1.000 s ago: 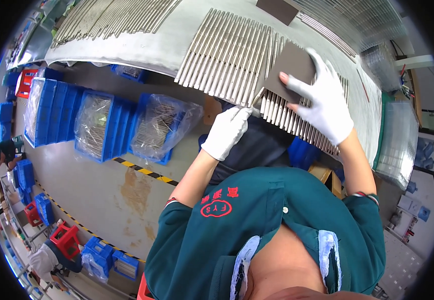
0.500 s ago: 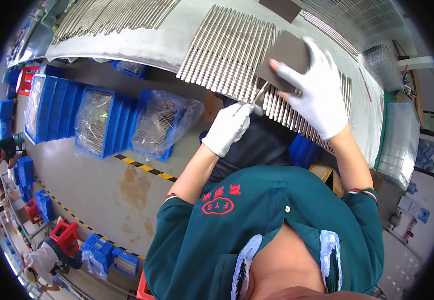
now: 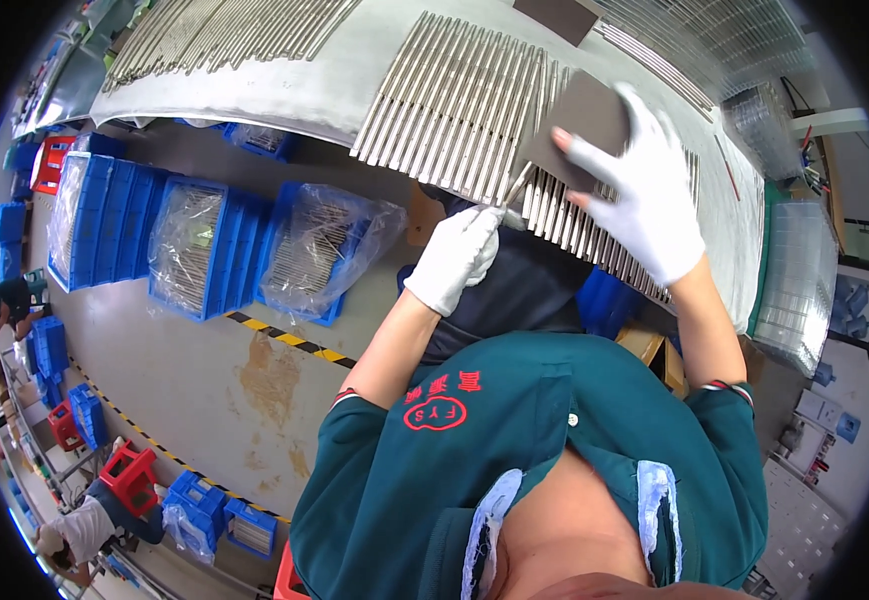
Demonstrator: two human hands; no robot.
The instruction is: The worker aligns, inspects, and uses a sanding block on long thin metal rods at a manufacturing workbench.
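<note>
My left hand (image 3: 462,255), in a white glove, is closed on the near end of a thin metal rod (image 3: 518,186) at the table's front edge. My right hand (image 3: 646,195), its glove leaving two fingertips bare, grips a dark brown flat pad (image 3: 582,122), which looks like a sanding pad. That pad lies over the rods and hides the far part of the held rod. Left of it is a neat row of silver rods (image 3: 454,105). More rods (image 3: 594,232) lie side by side below my right hand, partly covered by it.
A second dark pad (image 3: 558,18) and clear plastic trays (image 3: 699,40) sit at the table's far side. Many rods (image 3: 234,30) lie at the far left. Blue crates (image 3: 189,245) with bagged rods stand on the floor at left. Two people are in the left background.
My right hand and the pad have shifted slightly right and nearer to me. The left hand stays almost in place on the rod.
</note>
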